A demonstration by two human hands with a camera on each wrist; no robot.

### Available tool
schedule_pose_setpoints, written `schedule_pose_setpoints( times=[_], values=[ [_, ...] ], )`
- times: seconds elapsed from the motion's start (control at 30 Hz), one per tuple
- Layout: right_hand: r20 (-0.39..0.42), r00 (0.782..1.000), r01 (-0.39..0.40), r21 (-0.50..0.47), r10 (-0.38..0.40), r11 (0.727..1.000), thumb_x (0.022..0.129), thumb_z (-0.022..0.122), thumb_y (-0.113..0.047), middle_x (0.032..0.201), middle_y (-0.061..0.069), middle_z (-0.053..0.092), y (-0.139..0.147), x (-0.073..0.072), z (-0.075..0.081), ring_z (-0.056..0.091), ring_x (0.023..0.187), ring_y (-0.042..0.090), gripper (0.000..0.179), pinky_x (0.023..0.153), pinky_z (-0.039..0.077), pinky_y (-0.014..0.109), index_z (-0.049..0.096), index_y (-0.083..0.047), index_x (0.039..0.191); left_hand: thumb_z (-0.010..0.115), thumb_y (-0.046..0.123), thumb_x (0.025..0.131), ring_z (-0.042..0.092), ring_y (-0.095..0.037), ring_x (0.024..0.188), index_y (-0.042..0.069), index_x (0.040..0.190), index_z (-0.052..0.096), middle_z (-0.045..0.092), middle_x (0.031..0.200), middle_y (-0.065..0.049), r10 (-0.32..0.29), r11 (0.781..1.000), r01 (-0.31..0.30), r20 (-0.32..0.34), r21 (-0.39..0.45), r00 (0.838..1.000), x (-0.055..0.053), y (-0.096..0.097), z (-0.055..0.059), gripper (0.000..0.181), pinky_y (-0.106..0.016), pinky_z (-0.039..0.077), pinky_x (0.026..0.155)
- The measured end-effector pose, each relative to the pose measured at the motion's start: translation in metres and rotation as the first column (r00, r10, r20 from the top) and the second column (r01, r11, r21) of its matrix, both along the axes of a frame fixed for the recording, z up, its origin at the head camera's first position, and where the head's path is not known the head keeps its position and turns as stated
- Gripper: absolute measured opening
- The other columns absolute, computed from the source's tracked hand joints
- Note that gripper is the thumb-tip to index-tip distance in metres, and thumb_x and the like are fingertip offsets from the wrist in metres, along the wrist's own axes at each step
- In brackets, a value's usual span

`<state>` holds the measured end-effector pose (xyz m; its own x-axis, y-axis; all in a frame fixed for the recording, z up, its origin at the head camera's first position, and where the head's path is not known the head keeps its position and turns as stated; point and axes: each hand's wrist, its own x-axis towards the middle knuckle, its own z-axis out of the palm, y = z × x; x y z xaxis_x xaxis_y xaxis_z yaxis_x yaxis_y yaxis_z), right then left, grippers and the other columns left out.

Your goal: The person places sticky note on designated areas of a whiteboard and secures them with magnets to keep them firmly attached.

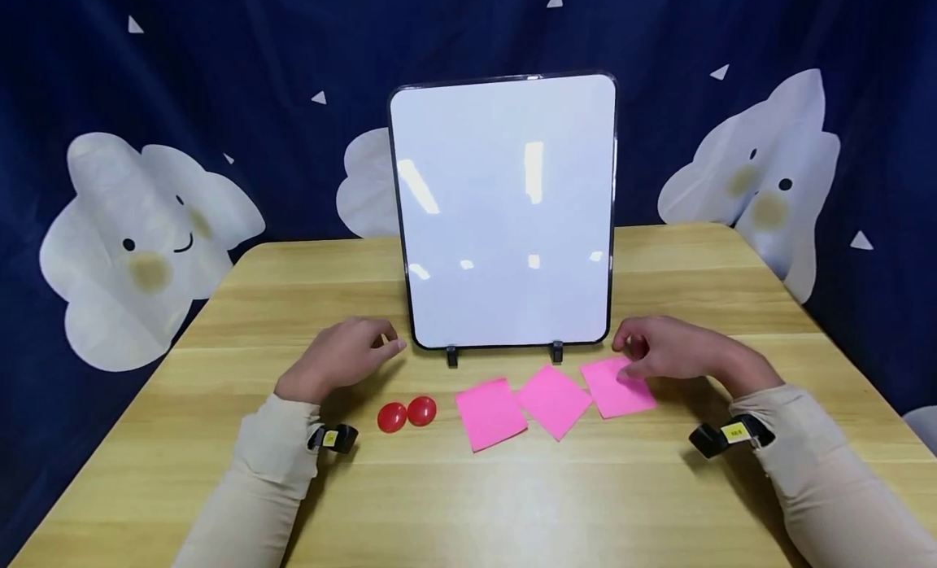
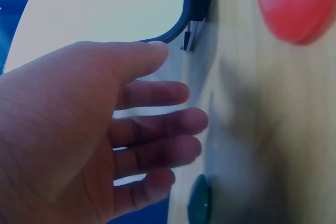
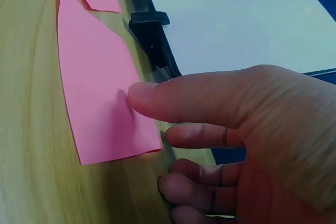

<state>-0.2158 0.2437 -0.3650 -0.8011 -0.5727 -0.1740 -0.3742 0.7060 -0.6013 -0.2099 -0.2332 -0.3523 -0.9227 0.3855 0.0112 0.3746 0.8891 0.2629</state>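
My left hand (image 1: 344,356) hovers above the table to the left of the whiteboard (image 1: 505,210), fingers loosely bent and holding nothing. Two red round magnets (image 1: 406,412) lie to its lower right. In the left wrist view a green round piece (image 2: 200,200) shows below the fingers; the head view does not show it. Three pink sticky notes, the left one (image 1: 492,415), the middle one (image 1: 554,402) and the right one (image 1: 615,393), lie in a row before the board. Over the right note is my right hand (image 1: 673,348), its thumb (image 3: 173,97) above the paper with no visible grip.
The whiteboard stands upright on two small black feet, one of them a left foot (image 1: 451,356), on a wooden table (image 1: 468,503). Behind the table hangs a dark blue curtain (image 1: 293,47) with white clouds. Each wrist wears a black camera strap.
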Motion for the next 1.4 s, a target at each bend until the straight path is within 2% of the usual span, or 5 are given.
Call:
schedule_pose_setpoints(
  times=[0.33, 0.73, 0.9, 1.17, 1.4],
  values=[
    [-0.011, 1.0, 0.007, 0.049, -0.007, 0.999, 0.081, 0.083, -0.026, 0.078, 0.0, 0.052, -0.002, 0.0, 0.001, 0.048, 0.07, 0.016, 0.032, 0.063, 0.041, 0.03, 0.062, -0.007, 0.095, 0.064, 0.035, 0.099, 0.059, -0.012, 0.077, 0.018, 0.102, 0.075, 0.067, 0.084, 0.009, -0.001, 0.992, 0.01, -0.069, 0.128, 0.998, 0.007, 0.003, -0.015, 0.02, -0.036, 0.05, 0.072],
    [-0.031, 1.0, 0.004, -0.031, -0.005, 1.0, 0.085, 0.079, -0.017, 0.078, -0.001, 0.055, 0.006, -0.001, -0.013, 0.051, 0.072, 0.018, 0.017, 0.063, 0.043, 0.028, 0.064, -0.013, 0.089, 0.064, 0.031, 0.099, 0.055, -0.012, 0.073, 0.018, 0.103, 0.075, 0.063, 0.081, 0.01, -0.01, 0.983, 0.014, -0.022, 0.185, 1.0, 0.012, 0.002, -0.024, 0.018, -0.034, 0.047, 0.07],
    [-0.05, 0.998, 0.024, -0.129, -0.031, 0.991, 0.087, 0.078, -0.011, 0.078, 0.0, 0.054, 0.008, 0.003, -0.014, 0.052, 0.075, 0.02, 0.017, 0.065, 0.043, 0.028, 0.061, -0.011, 0.09, 0.064, 0.031, 0.099, 0.054, -0.013, 0.07, 0.018, 0.105, 0.074, 0.061, 0.076, 0.009, -0.013, 0.976, 0.016, -0.018, 0.217, 1.0, 0.012, 0.003, -0.023, 0.018, -0.034, 0.047, 0.068],
    [0.013, 0.998, 0.058, -0.245, -0.056, 0.968, 0.087, 0.075, -0.007, 0.086, 0.006, 0.059, 0.015, 0.003, -0.02, 0.055, 0.08, 0.022, 0.021, 0.071, 0.046, 0.027, 0.061, -0.003, 0.102, 0.063, 0.032, 0.099, 0.054, -0.014, 0.074, 0.019, 0.104, 0.075, 0.062, 0.082, 0.009, 0.0, 0.975, -0.004, 0.016, 0.223, 1.0, 0.011, 0.003, -0.03, 0.018, -0.034, 0.046, 0.071],
    [0.005, 0.998, 0.057, -0.221, -0.057, 0.974, 0.089, 0.073, -0.009, 0.091, 0.004, 0.064, 0.019, -0.004, -0.023, 0.057, 0.084, 0.02, 0.019, 0.073, 0.048, 0.027, 0.069, -0.005, 0.107, 0.063, 0.03, 0.1, 0.055, -0.014, 0.076, 0.018, 0.103, 0.074, 0.064, 0.085, 0.008, -0.004, 0.971, 0.002, 0.01, 0.238, 1.0, 0.011, 0.0, -0.027, 0.017, -0.035, 0.047, 0.074]
  ],
)
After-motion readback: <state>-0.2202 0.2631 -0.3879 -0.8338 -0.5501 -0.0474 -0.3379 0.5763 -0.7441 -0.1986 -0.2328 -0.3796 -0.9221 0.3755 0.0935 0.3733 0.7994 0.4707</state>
